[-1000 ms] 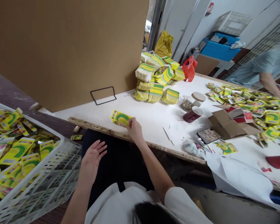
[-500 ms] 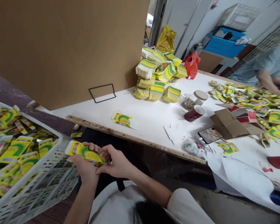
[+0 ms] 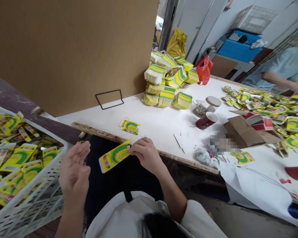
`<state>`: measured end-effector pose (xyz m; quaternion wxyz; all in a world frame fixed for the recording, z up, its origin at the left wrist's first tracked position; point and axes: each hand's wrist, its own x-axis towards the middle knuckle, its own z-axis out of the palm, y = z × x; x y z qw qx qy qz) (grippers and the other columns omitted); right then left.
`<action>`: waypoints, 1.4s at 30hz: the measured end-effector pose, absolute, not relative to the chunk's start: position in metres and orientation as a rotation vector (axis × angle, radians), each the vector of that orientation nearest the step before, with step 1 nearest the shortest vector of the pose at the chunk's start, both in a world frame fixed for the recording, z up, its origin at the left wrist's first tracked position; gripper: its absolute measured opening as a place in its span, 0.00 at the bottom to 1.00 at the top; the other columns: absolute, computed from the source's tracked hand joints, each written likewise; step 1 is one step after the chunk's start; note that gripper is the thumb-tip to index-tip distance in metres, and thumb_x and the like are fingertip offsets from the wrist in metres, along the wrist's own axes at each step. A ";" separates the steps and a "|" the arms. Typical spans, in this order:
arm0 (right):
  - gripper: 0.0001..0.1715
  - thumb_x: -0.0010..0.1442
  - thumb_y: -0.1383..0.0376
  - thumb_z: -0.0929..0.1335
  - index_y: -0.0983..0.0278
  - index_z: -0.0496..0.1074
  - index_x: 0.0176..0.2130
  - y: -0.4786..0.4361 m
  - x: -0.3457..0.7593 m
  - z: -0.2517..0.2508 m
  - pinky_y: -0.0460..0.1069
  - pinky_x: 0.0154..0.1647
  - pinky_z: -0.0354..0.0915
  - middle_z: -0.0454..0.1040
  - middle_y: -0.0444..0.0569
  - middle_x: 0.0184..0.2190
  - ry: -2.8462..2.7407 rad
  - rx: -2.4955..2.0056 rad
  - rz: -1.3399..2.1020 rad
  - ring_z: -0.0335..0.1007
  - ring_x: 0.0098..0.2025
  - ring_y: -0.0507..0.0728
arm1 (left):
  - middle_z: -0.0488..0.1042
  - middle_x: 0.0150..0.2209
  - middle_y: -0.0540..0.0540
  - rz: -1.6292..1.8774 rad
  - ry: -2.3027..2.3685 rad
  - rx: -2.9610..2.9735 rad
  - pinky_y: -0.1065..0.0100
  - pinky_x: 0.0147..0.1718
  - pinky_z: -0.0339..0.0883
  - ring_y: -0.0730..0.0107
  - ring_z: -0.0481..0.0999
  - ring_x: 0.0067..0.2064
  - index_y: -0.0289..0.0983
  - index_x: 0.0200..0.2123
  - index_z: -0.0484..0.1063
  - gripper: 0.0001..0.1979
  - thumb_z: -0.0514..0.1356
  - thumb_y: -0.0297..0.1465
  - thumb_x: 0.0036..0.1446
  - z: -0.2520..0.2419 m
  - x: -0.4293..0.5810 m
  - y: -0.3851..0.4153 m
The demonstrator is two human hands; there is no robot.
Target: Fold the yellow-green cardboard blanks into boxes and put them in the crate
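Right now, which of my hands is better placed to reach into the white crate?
Probably your left hand: it looks open and empty, close beside the white crate. Your right hand is farther off, near the table edge, and holds a yellow carton.

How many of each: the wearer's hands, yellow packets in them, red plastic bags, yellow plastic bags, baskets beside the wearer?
Hands: 2, left hand and right hand
Held yellow packet: 1
Red plastic bag: 1
Yellow plastic bag: 1
White basket: 1
Total: 6
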<state>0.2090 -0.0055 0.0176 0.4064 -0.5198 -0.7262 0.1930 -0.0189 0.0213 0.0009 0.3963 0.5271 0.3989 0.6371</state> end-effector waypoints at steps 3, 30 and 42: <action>0.13 0.65 0.72 0.68 0.56 0.78 0.35 -0.015 0.205 0.033 0.59 0.65 0.54 0.80 0.44 0.35 -2.099 -1.211 0.447 0.68 0.46 0.58 | 0.74 0.58 0.38 1.198 1.051 1.558 0.53 0.58 0.69 0.43 0.72 0.60 0.41 0.57 0.73 0.48 0.79 0.40 0.28 0.015 -0.026 0.023; 0.37 0.63 0.78 0.60 0.56 0.67 0.66 -0.015 0.165 -0.007 0.56 0.73 0.54 0.64 0.49 0.69 -1.537 -1.193 0.967 0.57 0.72 0.55 | 0.70 0.53 0.33 0.963 1.385 1.857 0.50 0.48 0.71 0.43 0.75 0.52 0.37 0.54 0.63 0.34 0.67 0.32 0.41 -0.034 0.013 0.006; 0.12 0.63 0.65 0.72 0.62 0.78 0.48 -0.002 0.206 -0.008 0.57 0.67 0.62 0.70 0.58 0.62 -2.063 -1.055 1.144 0.57 0.72 0.62 | 0.82 0.38 0.48 0.426 1.311 2.072 0.63 0.33 0.68 0.51 0.82 0.37 0.46 0.47 0.73 0.24 0.69 0.38 0.44 -0.012 -0.015 0.018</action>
